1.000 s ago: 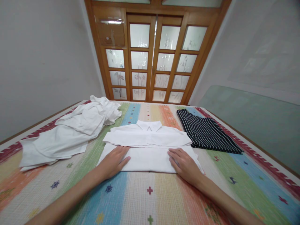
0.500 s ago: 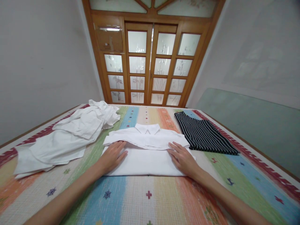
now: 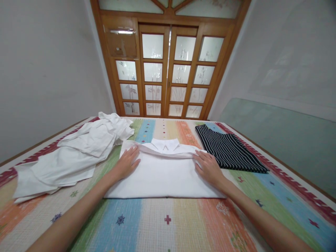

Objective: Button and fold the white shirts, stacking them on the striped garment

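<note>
Shirt (image 3: 165, 178), other garments (image 3: 232, 149) on striped cloth (image 3: 154, 227)

A single camera on the person's head looks forward and down along the striped cover (image 3: 154, 224) toward the wooden doors (image 3: 164, 70) beyond. The left hand (image 3: 127, 162) and right hand (image 3: 207, 166) are near it, the doors well apart.

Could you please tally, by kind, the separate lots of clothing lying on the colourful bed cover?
White collared shirt: 1
Loose white heap (garments inside not countable): 1
Folded black-and-white striped garment: 1
Total: 3 lots
</note>
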Demonstrator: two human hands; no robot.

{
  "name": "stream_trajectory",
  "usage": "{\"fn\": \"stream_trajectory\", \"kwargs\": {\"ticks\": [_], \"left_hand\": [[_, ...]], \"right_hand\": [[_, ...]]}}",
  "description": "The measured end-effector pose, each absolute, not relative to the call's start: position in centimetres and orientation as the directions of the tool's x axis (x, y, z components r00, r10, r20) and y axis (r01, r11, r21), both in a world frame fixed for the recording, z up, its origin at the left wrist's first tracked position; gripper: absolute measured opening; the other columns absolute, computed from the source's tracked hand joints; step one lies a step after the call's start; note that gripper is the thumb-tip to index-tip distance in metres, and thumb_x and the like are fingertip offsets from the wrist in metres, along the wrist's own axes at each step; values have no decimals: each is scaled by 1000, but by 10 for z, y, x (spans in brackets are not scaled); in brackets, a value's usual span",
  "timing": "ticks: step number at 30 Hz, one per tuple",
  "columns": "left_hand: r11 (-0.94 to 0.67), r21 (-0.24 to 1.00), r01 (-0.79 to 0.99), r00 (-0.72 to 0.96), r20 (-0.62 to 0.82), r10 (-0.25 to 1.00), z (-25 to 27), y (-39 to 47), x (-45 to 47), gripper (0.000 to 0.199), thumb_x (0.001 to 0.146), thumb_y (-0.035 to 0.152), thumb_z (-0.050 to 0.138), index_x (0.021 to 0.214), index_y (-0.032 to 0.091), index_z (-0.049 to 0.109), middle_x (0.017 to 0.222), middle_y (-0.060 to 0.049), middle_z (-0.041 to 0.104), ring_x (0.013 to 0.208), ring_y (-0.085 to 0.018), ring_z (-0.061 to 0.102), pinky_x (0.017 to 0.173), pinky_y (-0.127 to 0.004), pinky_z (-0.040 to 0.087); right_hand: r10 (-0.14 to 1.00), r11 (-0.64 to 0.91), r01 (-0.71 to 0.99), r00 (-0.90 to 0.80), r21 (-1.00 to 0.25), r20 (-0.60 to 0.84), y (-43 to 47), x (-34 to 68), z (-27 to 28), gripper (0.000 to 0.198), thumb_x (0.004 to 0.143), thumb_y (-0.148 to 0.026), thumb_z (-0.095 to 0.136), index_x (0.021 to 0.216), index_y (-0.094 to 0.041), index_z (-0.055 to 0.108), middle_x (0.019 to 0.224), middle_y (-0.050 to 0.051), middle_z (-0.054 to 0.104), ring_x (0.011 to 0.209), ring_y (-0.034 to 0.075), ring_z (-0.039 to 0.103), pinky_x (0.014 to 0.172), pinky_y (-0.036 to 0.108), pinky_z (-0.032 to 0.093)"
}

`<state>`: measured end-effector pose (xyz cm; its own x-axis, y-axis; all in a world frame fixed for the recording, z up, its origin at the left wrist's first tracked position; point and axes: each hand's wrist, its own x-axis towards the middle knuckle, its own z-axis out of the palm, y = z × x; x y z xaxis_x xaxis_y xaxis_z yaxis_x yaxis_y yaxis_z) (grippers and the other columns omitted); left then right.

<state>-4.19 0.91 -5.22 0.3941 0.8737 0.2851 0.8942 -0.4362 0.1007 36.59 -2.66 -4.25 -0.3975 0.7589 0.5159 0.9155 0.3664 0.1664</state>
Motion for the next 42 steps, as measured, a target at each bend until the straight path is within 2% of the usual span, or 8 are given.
{"fn": "stream_trajectory", "kwargs": {"ticks": [6, 13, 17, 21, 30, 35, 38, 42], "left_hand": [[-405, 75, 911, 380, 223, 898, -60, 11, -40, 57, 99, 46, 24, 138, 13, 49, 151, -15, 40, 143, -29, 31, 115, -50, 28], [-372, 38, 927, 357, 201, 912, -64, 10, -40, 58, 98, 46, 23, 140, 15, 48, 152, -11, 39, 143, -27, 30, 117, -47, 25], [-357, 36, 934, 346, 165, 923, -61, 8, -37, 60, 98, 45, 21, 142, 13, 46, 153, -12, 37, 144, -27, 28, 118, -47, 23], [-331, 46, 942, 324, 118, 938, -55, 6, -35, 62, 99, 45, 19, 145, 11, 42, 155, -12, 34, 146, -28, 24, 118, -48, 21], [-233, 61, 971, 229, 68, 971, -51, 6, -36, 64, 97, 52, 25, 149, 16, 36, 158, -11, 25, 147, -31, 17, 117, -51, 21], [-217, 32, 976, 216, 29, 976, -42, 5, -31, 65, 97, 52, 24, 150, 14, 34, 159, -11, 22, 147, -34, 17, 117, -49, 21], [-196, 10, 981, 196, -19, 980, -38, 9, -24, 66, 97, 50, 24, 149, 11, 34, 159, -15, 22, 146, -37, 18, 116, -53, 21], [-321, 34, 947, 321, -16, 947, -38, 20, -3, 63, 98, 49, 24, 147, 13, 36, 157, -17, 25, 146, -38, 18, 112, -58, 23]], "right_hand": [[784, 231, 955, -295, 184, 546, -9, 370, -33, 31, 84, -21, 51, 110, -16, 68, 137, 15, 55, 122, 34, 48, 104, 49, 33], [784, 243, 961, -275, 133, 556, 10, 358, -41, 54, 86, -31, 47, 135, -7, 52, 157, 18, 27, 146, 38, 12, 115, 56, 14], [841, 403, 914, -389, 45, 377, 10, 340, -63, 55, 96, -42, 32, 138, -10, 50, 157, 16, 28, 147, 32, 15, 116, 52, 20], [899, 412, 907, -389, -86, 199, 5, 331, -76, 66, 99, -51, 20, 145, -10, 42, 156, 15, 31, 146, 28, 21, 117, 47, 23], [986, 100, 994, -94, -37, 141, 10, 356, -75, 82, 96, -59, 16, 148, 3, 31, 155, 23, 27, 147, 30, 17, 119, 44, 14], [993, -37, 999, 37, -7, 109, 12, 351, -69, 85, 95, -57, 22, 146, 10, 28, 155, 29, 23, 146, 39, 15, 118, 50, 10], [993, 26, 999, -23, -21, 116, 12, 338, -61, 81, 96, -53, 24, 145, 10, 29, 156, 29, 17, 147, 39, 9, 119, 50, 8], [955, 286, 950, -270, -128, 125, 16, 306, -53, 74, 98, -52, 18, 149, 1, 29, 159, 22, 14, 148, 34, 5, 118, 50, 12]]}}
